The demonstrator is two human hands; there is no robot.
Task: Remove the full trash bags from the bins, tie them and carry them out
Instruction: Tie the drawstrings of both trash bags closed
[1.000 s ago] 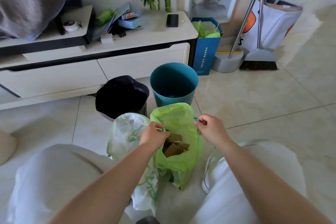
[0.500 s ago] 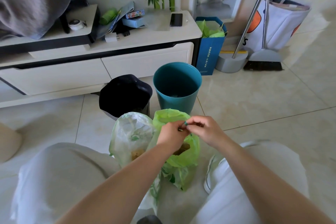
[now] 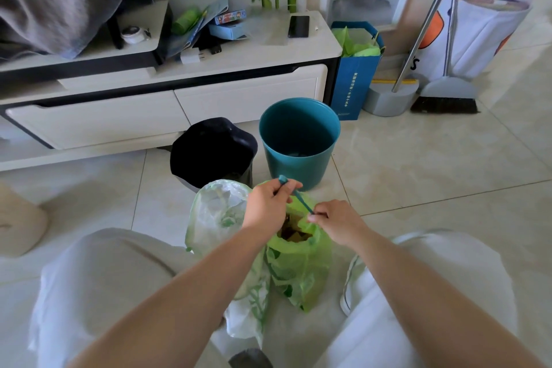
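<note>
Through the head camera I see pale glossy floor tiles (image 3: 418, 173) spreading out under everything. Far beyond both hands stands a long low white bench with two drawers (image 3: 239, 104). Straight ahead of the hands, between them and the bench, stands a round teal plastic bin (image 3: 295, 170) with no bag in it. Just beside it, ahead of the left hand, is a bin lined with black plastic (image 3: 213, 146).

Two bags stand on the floor between the person's white-trousered knees. A pale translucent bag with green leaf print (image 3: 215, 218) stands just outside the left hand, touching its neighbour. The bright green plastic trash bag (image 3: 301, 266) sits directly under both hands. Its mouth is gathered but not closed, and brown scraps (image 3: 291, 231) show in the opening.

The left hand (image 3: 265, 203) is clenched around one end of a thin teal drawstring (image 3: 300, 200), whose tip pokes up above the knuckles. The right hand (image 3: 337, 224) pinches the other end between thumb and fingertips, right at the bag's rim. The string runs taut and slanting between the two hands, with the left hand farther forward.

A black phone (image 3: 298, 26) lies flat on the bench top, far ahead.
</note>
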